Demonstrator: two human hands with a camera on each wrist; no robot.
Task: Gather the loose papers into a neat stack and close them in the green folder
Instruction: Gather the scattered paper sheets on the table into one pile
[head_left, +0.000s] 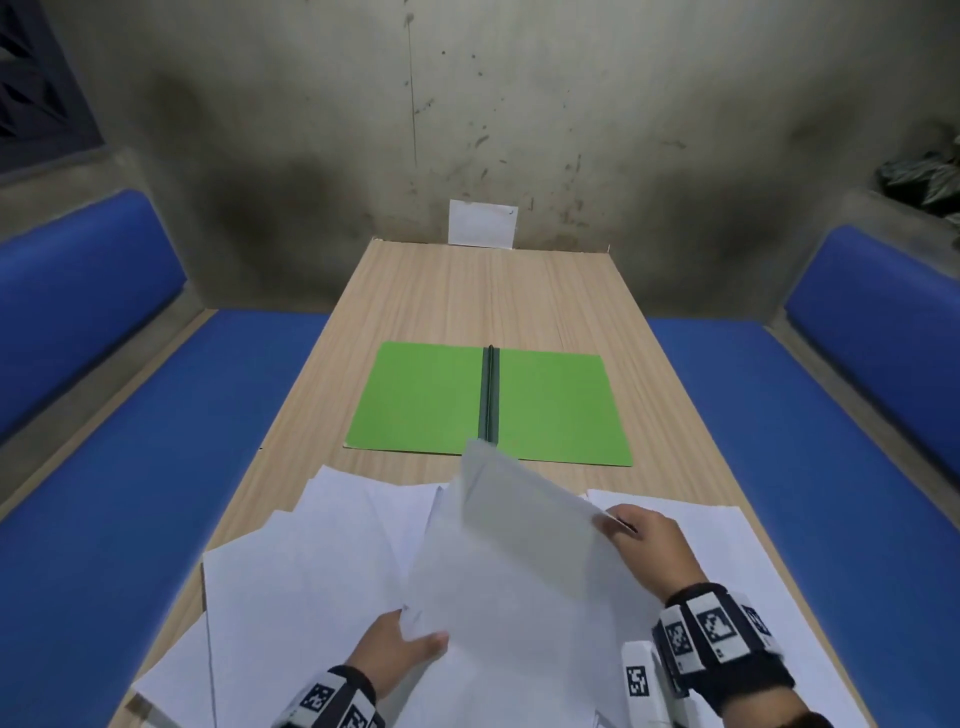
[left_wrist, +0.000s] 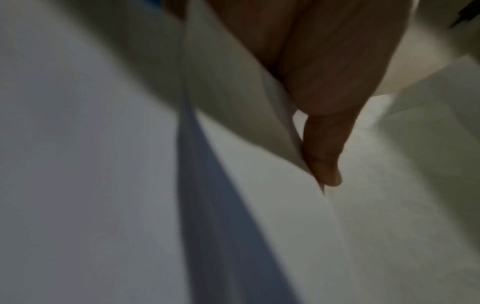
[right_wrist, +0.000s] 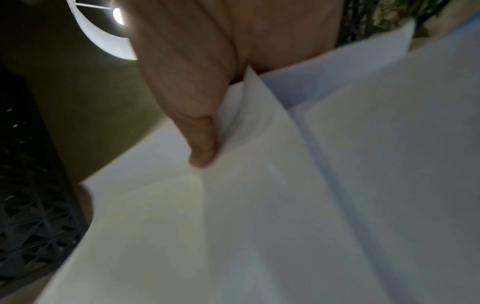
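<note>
A green folder (head_left: 488, 402) lies open and flat in the middle of the wooden table (head_left: 483, 291), its dark spine running away from me. Near me, several loose white papers (head_left: 311, 551) lie spread over the table. A few sheets (head_left: 519, 561) are lifted and tilted above them. My left hand (head_left: 402, 652) pinches their near left corner; its thumb (left_wrist: 322, 156) lies against a sheet's edge. My right hand (head_left: 641, 540) grips their right edge, thumb (right_wrist: 200, 142) pressed on the paper.
Blue cushioned benches (head_left: 130, 467) run along both sides of the table. A small white card (head_left: 482, 223) leans on the stained wall at the far end. More white sheets (head_left: 748, 545) lie under my right wrist.
</note>
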